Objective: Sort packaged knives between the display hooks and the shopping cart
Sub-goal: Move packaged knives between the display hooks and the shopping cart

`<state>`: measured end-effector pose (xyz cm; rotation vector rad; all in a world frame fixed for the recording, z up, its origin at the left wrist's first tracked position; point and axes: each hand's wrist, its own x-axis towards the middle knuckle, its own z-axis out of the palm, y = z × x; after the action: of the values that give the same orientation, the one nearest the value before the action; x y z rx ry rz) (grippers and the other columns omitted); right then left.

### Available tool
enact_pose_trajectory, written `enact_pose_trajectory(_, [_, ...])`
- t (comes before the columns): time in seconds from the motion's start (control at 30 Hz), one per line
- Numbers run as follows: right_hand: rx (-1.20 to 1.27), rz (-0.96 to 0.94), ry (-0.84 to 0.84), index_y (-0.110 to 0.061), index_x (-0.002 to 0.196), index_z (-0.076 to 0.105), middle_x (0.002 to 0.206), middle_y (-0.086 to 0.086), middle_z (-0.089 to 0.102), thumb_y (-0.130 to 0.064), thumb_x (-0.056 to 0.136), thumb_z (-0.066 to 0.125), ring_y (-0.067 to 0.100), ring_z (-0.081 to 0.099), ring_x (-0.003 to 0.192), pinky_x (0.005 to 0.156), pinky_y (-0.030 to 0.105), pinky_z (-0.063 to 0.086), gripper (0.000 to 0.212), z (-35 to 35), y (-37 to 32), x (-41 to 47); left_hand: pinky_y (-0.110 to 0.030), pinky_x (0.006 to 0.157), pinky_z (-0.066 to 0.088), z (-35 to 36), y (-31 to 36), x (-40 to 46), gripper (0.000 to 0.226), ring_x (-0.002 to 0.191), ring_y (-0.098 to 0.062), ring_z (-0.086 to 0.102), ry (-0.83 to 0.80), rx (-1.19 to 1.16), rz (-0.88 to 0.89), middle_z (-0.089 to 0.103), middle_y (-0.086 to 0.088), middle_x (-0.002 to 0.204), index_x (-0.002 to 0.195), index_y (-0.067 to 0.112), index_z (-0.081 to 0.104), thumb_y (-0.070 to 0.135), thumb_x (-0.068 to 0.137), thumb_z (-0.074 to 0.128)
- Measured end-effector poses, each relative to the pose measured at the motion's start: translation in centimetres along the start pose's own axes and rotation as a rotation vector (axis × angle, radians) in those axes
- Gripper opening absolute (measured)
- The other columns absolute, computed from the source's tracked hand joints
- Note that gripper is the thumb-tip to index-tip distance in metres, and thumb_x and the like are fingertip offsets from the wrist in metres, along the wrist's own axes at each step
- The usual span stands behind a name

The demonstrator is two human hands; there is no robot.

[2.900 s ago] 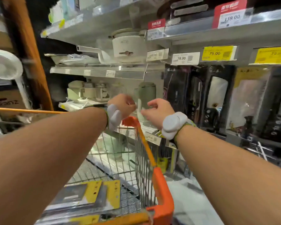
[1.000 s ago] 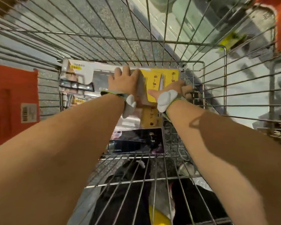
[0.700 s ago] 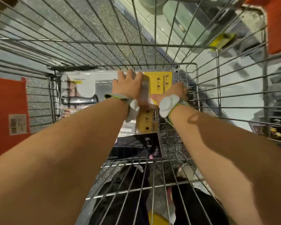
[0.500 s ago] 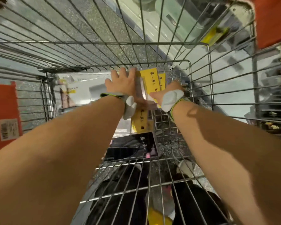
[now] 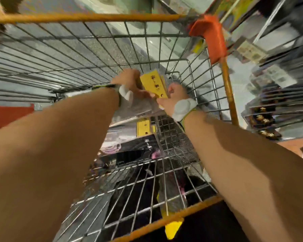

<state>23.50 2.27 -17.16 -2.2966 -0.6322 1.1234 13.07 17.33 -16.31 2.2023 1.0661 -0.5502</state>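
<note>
Head view: nearest, below both forearms, more packaged knives, one black (image 5: 129, 147) and one yellow-topped (image 5: 143, 127), lie on the floor of the orange-rimmed wire shopping cart (image 5: 226, 81). Above them, the left hand (image 5: 128, 81) and right hand (image 5: 173, 96) each clasp a yellow-headed clear-plastic knife package (image 5: 153, 82) held between them, raised off the cart floor. Beyond the grip stands the cart's front wire wall; right of it, blurred hanging packages (image 5: 264, 109).
</note>
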Motion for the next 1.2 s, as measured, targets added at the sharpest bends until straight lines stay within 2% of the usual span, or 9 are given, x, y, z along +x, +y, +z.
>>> enact_pose_trajectory(0.17, [0.039,-0.104,0.104,-0.016,0.074,0.052,0.07,-0.002,0.054,-0.018,0.078,0.076,0.012,0.052,0.063,0.053,0.015,0.04,0.024,-4.5,-5.3,-3.7,-0.038,0.074,0.055,-5.4,2.2,-4.2,0.067,0.083,-0.021,0.068,0.052,-0.184,0.085,0.072,-0.002,0.088,0.094,0.017,0.069,0.066,0.05,0.085])
enact_pose_trajectory(0.27, [0.139,-0.138,0.178,-0.015,0.089,0.065,0.091,0.005,0.068,-0.029,0.069,0.081,0.021,0.066,0.086,0.071,0.027,0.055,0.03,-6.2,-7.7,-5.4,-0.037,0.074,0.055,-7.3,2.9,-6.3,0.074,0.08,-0.018,0.069,0.139,-0.282,0.069,0.073,-0.001,0.085,0.088,0.014,0.072,0.073,0.044,0.079])
enact_pose_trajectory(0.37, [0.235,-0.148,0.227,-0.01,0.107,0.065,0.098,-0.001,0.061,-0.035,0.075,0.079,0.009,0.059,0.078,0.05,0.0,0.037,0.043,-8.2,-10.1,-8.0,-0.041,0.079,0.057,-9.1,3.8,-8.8,0.078,0.085,-0.017,0.071,0.237,-0.387,0.073,0.075,-0.003,0.089,0.091,0.016,0.074,0.078,0.045,0.074])
enact_pose_trajectory(0.53, [0.474,-0.168,0.284,-0.01,0.112,0.05,0.097,0.001,0.062,-0.041,0.079,0.075,0.014,0.058,0.08,0.059,0.014,0.044,0.052,-10.4,-12.9,-10.9,-0.036,0.077,0.059,-12.4,6.6,-12.6,0.052,0.081,-0.014,0.071,0.412,-0.575,0.1,0.074,-0.001,0.086,0.08,0.021,0.07,0.064,0.053,0.083])
enact_pose_trajectory(0.67, [0.597,-0.16,0.35,-0.012,0.099,0.053,0.085,-0.001,0.057,-0.04,0.082,0.073,0.012,0.055,0.072,0.071,0.023,0.041,0.039,-12.8,-15.6,-13.2,-0.005,0.055,0.047,-15.9,9.6,-15.3,0.027,0.051,0.017,0.056,0.463,-0.623,0.211,0.062,0.019,0.066,0.065,0.034,0.06,0.035,0.07,0.086])
enact_pose_trajectory(0.9, [0.62,-0.351,0.482,-0.013,0.072,0.058,0.076,0.004,0.065,-0.035,0.085,0.071,0.012,0.058,0.063,0.058,0.018,0.044,0.03,-19.4,-19.7,-17.4,-0.028,0.061,0.047,-22.0,15.2,-18.7,0.057,0.064,-0.015,0.062,0.666,-0.658,0.266,0.063,0.002,0.066,0.072,0.014,0.063,0.071,0.069,0.069])
enact_pose_trajectory(1.0, [0.636,-0.41,0.537,-0.017,0.067,0.053,0.068,-0.003,0.058,-0.031,0.089,0.068,0.008,0.054,0.059,0.057,0.015,0.044,0.03,-22.5,-20.4,-19.3,-0.022,0.053,0.04,-24.2,18.3,-21.2,0.051,0.058,-0.008,0.058,0.687,-0.679,0.322,0.059,0.008,0.059,0.068,0.018,0.061,0.068,0.076,0.064])
enact_pose_trajectory(1.1, [0.635,-0.438,0.631,-0.009,0.075,0.062,0.072,0.002,0.064,-0.04,0.085,0.069,0.015,0.059,0.065,0.066,0.033,0.049,0.034,-26.0,-20.3,-21.3,-0.019,0.048,0.036,-25.7,21.9,-23.5,0.056,0.053,-0.005,0.053,0.681,-0.682,0.396,0.056,0.01,0.059,0.074,0.014,0.062,0.07,0.081,0.056])
enact_pose_trajectory(1.2, [0.677,-0.464,0.709,-0.018,0.071,0.059,0.074,0.0,0.063,-0.033,0.088,0.068,0.01,0.057,0.063,0.063,0.027,0.047,0.025,-29.0,-19.2,-23.0,-0.021,0.049,0.038,-25.4,25.5,-23.9,0.059,0.046,-0.002,0.049,0.664,-0.723,0.498,0.054,0.009,0.055,0.069,0.011,0.062,0.068,0.084,0.054])
